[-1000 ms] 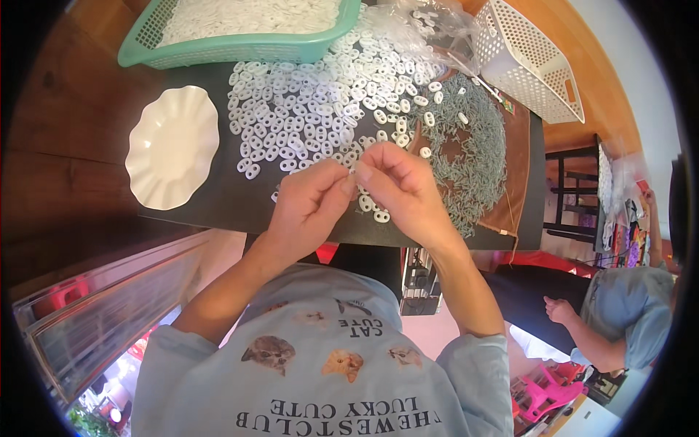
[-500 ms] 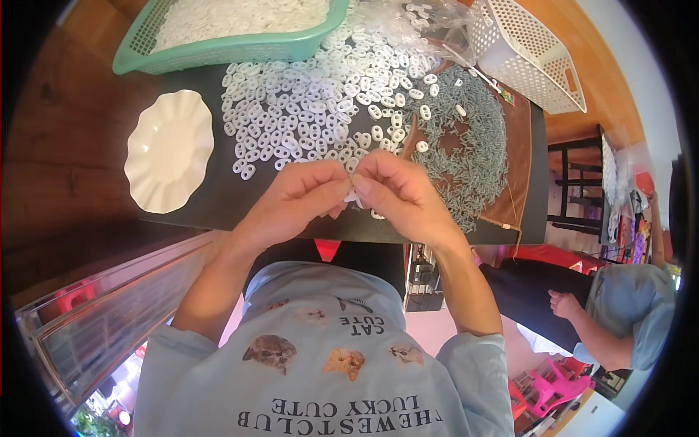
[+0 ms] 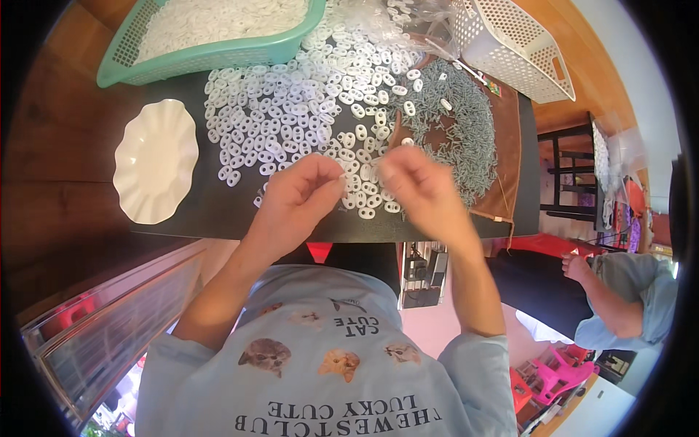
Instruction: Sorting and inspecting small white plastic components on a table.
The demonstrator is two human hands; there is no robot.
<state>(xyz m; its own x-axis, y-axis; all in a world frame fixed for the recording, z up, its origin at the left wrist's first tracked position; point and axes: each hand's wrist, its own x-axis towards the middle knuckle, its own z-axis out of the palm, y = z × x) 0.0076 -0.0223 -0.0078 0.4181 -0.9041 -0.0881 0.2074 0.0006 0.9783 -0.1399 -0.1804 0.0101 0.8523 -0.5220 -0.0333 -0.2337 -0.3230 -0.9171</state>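
Our right hand [image 3: 424,191] has parted from our left hand [image 3: 297,202]; both curl, any grip unclear. Before the mint-green plastic basket [image 3: 218,60], many white 2-holed plastic ovals [image 3: 273,116] seem left; how many are done, we can't tell.

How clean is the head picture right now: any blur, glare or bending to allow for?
Head view: the bare right hand looks blurred, the bare left hand crisper; head view, top: pale glare on the clear, crumpled plastic bag; head view, rim: straight edges bow, and the corners fall black.
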